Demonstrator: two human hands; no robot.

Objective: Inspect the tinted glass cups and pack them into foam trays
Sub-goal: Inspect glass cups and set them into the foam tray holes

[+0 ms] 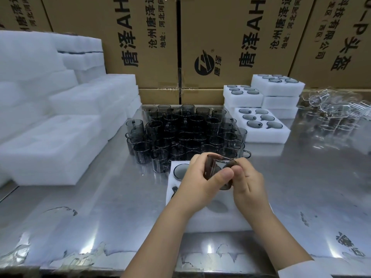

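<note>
Both hands hold one smoky grey tinted glass cup tipped on its side, just above the far half of the white foam tray that lies on the steel table in front of the person. The left hand wraps the cup's wall from the left with its thumb across the front; the right hand pinches the rim side from the right, fingers closed on the glass. The cup's long axis runs roughly level, left to right, so it must be turned upright before it can drop into a pocket. An empty round pocket sits directly below the cup, nearer the person. One cup already seated fills the tray's far-left pocket. Beyond the tray stands the cluster of unpacked grey cups; a filled tray lies farther right.
</note>
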